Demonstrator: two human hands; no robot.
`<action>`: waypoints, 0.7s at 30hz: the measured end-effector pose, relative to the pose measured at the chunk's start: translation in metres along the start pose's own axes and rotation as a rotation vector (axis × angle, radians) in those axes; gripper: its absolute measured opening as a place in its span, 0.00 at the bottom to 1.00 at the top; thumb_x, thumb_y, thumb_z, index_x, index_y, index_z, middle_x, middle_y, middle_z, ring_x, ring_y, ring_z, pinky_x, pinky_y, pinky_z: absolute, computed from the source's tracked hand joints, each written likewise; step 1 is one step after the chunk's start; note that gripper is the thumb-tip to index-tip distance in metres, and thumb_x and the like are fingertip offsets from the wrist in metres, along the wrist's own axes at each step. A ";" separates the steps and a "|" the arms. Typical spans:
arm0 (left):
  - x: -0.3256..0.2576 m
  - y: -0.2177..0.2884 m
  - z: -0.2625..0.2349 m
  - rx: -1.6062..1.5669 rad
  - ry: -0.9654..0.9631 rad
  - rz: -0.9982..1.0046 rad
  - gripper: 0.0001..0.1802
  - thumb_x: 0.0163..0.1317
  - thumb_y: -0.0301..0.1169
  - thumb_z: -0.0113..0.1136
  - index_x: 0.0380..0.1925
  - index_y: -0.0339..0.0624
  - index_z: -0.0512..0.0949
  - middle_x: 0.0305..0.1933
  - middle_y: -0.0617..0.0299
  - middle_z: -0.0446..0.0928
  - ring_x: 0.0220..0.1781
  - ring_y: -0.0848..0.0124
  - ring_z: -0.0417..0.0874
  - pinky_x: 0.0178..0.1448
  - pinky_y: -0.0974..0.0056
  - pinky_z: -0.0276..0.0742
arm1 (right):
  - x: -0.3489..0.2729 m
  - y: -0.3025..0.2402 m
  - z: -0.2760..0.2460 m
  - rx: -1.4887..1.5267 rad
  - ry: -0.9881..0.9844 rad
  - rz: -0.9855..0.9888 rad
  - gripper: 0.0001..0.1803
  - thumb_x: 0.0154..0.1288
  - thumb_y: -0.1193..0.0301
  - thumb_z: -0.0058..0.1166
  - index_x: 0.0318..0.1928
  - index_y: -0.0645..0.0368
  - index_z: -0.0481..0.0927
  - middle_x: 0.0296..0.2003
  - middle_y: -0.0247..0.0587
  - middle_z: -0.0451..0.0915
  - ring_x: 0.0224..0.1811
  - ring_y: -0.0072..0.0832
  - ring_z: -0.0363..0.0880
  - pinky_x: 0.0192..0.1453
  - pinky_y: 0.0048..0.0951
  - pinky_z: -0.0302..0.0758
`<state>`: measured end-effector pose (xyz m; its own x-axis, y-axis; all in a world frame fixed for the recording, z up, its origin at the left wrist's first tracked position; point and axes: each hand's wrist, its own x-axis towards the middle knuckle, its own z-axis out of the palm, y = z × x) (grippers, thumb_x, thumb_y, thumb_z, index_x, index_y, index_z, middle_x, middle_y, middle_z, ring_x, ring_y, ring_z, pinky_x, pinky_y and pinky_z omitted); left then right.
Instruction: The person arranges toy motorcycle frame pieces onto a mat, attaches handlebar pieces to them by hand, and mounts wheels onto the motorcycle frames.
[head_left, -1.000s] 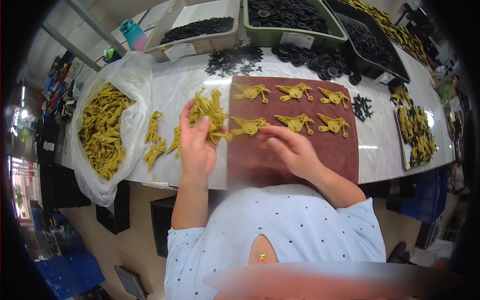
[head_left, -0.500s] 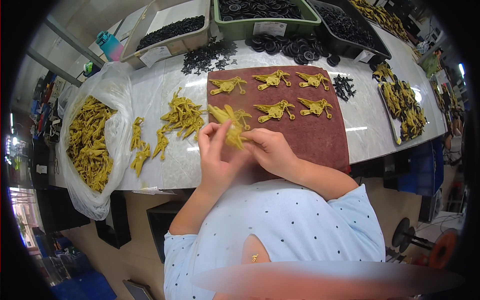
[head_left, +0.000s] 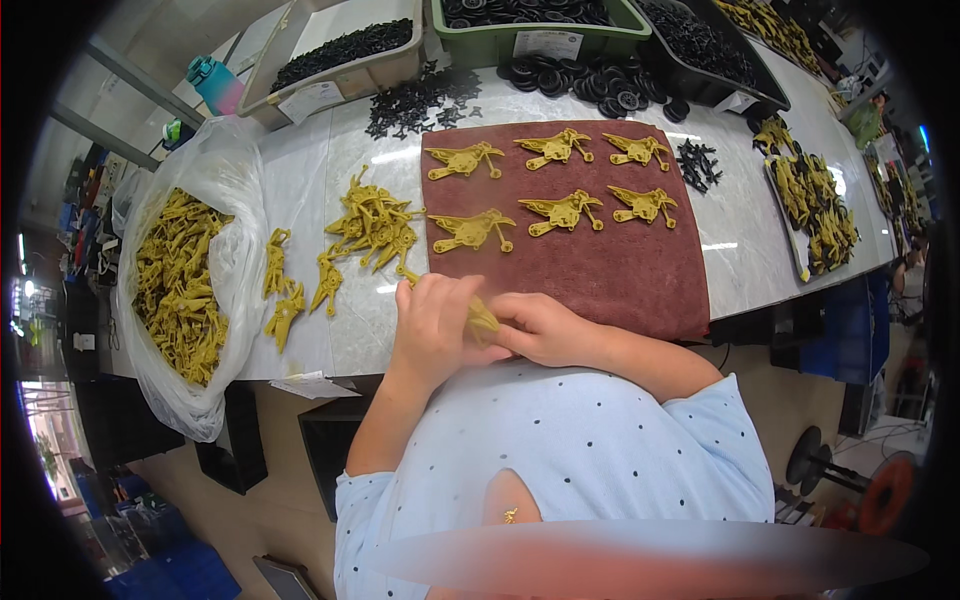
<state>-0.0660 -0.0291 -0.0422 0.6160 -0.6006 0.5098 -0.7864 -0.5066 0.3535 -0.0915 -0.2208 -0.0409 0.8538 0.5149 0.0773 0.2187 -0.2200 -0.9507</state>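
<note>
My left hand (head_left: 430,325) and my right hand (head_left: 548,330) are together at the near edge of the maroon towel (head_left: 620,275). Between them they grip an olive-yellow plastic part (head_left: 482,318), mostly hidden by the left fingers. The left hand wraps over it, while the right fingertips pinch its right side. Just beyond the hands, several like parts lie flat in two rows on the towel, the nearest being a yellow part (head_left: 470,231). A loose heap of yellow parts (head_left: 372,225) rests on the table left of the towel.
A clear plastic bag (head_left: 245,200) full of yellow parts stands at the left. Along the back are a beige bin (head_left: 405,62), a green bin (head_left: 545,42) and a black bin (head_left: 765,95), with loose black wheels (head_left: 600,85) in front. A loaded tray (head_left: 815,215) lies at the right.
Both hands have drawn nearer to my body with the yellow part, off the towel's front-left parts. The left fingers now cover more of it. The view has shifted slightly.
</note>
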 end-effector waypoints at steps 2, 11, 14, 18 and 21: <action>0.000 -0.002 0.006 -0.030 0.068 0.001 0.43 0.43 0.58 0.66 0.51 0.37 0.69 0.41 0.55 0.72 0.45 0.57 0.72 0.50 0.51 0.60 | 0.000 -0.010 -0.002 0.011 -0.047 0.074 0.10 0.66 0.67 0.48 0.37 0.63 0.76 0.31 0.44 0.77 0.32 0.32 0.76 0.37 0.31 0.71; -0.013 -0.014 0.023 -0.166 0.322 0.027 0.36 0.61 0.60 0.48 0.47 0.32 0.70 0.41 0.49 0.73 0.45 0.54 0.75 0.52 0.52 0.67 | 0.008 -0.030 0.007 0.092 -0.006 0.352 0.09 0.71 0.73 0.42 0.36 0.63 0.75 0.22 0.32 0.72 0.21 0.17 0.68 0.25 0.22 0.67; -0.019 -0.025 0.015 -0.470 0.719 -0.265 0.33 0.61 0.55 0.52 0.47 0.33 0.69 0.44 0.51 0.72 0.47 0.54 0.73 0.56 0.56 0.67 | 0.001 -0.014 0.009 0.322 0.177 0.389 0.09 0.72 0.71 0.41 0.39 0.62 0.73 0.25 0.32 0.72 0.21 0.17 0.67 0.25 0.21 0.66; -0.021 -0.061 -0.025 -0.237 0.866 -0.486 0.30 0.56 0.49 0.59 0.48 0.36 0.70 0.48 0.51 0.72 0.50 0.55 0.72 0.60 0.50 0.63 | -0.018 0.024 -0.008 0.474 0.160 0.575 0.11 0.71 0.69 0.43 0.42 0.66 0.72 0.25 0.36 0.75 0.22 0.23 0.72 0.28 0.24 0.69; -0.029 -0.071 -0.013 0.619 0.119 -0.689 0.33 0.53 0.52 0.62 0.51 0.37 0.70 0.52 0.51 0.70 0.59 0.60 0.66 0.61 0.37 0.50 | -0.016 0.005 0.000 0.185 0.141 0.615 0.16 0.67 0.68 0.48 0.48 0.68 0.68 0.23 0.42 0.78 0.23 0.30 0.77 0.30 0.29 0.72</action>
<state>-0.0286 0.0318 -0.0719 0.9017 0.0045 0.4323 -0.0640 -0.9876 0.1437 -0.1041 -0.2298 -0.0469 0.8536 0.2239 -0.4704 -0.4035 -0.2869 -0.8688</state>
